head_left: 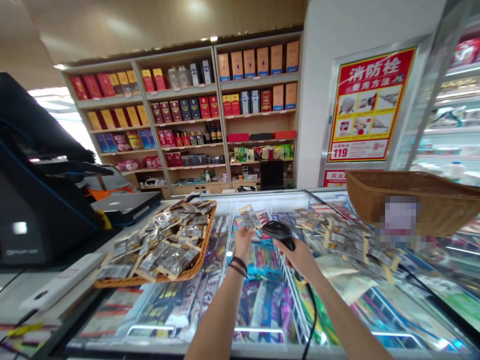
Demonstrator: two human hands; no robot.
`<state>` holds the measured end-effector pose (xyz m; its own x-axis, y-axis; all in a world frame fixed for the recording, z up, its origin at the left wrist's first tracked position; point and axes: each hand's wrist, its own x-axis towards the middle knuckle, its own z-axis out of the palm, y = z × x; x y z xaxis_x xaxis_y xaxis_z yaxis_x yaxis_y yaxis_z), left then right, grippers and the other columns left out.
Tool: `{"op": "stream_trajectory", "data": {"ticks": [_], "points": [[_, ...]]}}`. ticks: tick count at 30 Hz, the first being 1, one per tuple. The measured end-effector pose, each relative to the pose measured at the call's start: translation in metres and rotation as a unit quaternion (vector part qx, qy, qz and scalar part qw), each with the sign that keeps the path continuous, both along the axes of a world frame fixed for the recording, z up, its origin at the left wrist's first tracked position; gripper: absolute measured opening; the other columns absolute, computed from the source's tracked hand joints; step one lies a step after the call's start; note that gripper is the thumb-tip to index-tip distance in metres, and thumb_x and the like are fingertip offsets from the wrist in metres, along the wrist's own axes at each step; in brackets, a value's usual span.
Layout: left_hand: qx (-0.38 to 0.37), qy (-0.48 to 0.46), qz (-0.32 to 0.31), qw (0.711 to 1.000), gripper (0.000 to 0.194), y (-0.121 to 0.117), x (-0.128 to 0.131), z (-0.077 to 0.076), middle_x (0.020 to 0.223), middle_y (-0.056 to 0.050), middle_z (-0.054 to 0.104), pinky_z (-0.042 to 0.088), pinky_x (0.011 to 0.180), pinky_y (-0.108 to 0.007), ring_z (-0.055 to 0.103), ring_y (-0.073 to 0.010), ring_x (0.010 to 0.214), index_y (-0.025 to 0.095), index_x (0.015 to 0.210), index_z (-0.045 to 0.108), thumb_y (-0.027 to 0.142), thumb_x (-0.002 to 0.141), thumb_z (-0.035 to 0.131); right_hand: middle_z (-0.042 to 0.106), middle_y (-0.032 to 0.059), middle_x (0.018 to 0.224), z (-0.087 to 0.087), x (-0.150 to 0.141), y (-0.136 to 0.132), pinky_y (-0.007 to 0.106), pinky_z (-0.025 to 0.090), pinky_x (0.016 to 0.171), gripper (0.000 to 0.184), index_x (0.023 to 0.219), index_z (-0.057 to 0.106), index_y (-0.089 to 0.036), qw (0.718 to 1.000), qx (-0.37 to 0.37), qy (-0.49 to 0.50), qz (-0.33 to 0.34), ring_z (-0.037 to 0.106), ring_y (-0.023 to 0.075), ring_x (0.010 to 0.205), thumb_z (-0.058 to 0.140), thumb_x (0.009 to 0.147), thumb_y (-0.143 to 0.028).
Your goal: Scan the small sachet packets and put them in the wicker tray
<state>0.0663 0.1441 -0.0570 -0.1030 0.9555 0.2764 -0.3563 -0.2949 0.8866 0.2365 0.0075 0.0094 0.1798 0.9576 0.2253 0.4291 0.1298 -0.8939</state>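
Note:
My left hand (243, 240) pinches a small silvery snack packet (249, 218) and holds it up over the glass lid of a chest freezer (262, 280). Just to its right, my right hand (298, 256) grips a black handheld barcode scanner (278, 232) whose head points toward the packet. The scanner's black cable (312, 320) trails down along my right forearm. A beaded bracelet sits on my left wrist.
A flat wicker tray (198, 260) heaped with several similar packets lies at left on the freezer. More packets (330, 225) are spread at right, below a deep wicker basket (412, 200). A black till machine (33, 200) stands at far left. Shelves of boxed goods (187, 115) line the back wall.

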Motion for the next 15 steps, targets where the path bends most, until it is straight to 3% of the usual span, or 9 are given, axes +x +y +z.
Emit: {"op": "stream_trajectory", "data": {"ticks": [7,12,15], "points": [[-0.011,0.011,0.003,1.000,0.031,-0.001,-0.002,-0.001,0.087,-0.009,0.079,0.058,0.083,-0.031,0.074,-0.0192,0.083,0.013,0.087,0.073,0.032,0.066,0.085,0.055,-0.0018,0.040,0.010,-0.001,-0.007,0.027,0.041,0.045,0.042,0.064,0.057,-0.025,1.000,-0.010,0.004,0.010,0.054,0.0160,0.035,0.065,0.082,-0.062],[-0.032,0.020,0.017,0.999,0.030,-0.003,0.001,0.003,0.096,-0.012,0.080,0.060,0.089,-0.035,0.076,-0.0226,0.091,0.014,0.093,0.073,0.029,0.069,0.083,0.054,-0.0022,0.040,0.003,0.002,0.000,0.027,0.037,0.041,0.047,0.065,0.056,-0.025,0.999,-0.003,0.052,0.004,0.049,0.0144,0.032,0.065,0.078,-0.069],[-0.065,0.034,0.040,0.997,0.031,-0.001,0.006,0.009,0.087,-0.011,0.079,0.061,0.088,-0.039,0.077,-0.0242,0.086,0.014,0.093,0.071,0.029,0.069,0.084,0.054,-0.0023,0.042,-0.002,0.014,0.003,0.026,0.035,0.039,0.050,0.065,0.054,-0.025,0.996,0.001,0.086,-0.009,0.047,0.0129,0.032,0.064,0.075,-0.073]]}}
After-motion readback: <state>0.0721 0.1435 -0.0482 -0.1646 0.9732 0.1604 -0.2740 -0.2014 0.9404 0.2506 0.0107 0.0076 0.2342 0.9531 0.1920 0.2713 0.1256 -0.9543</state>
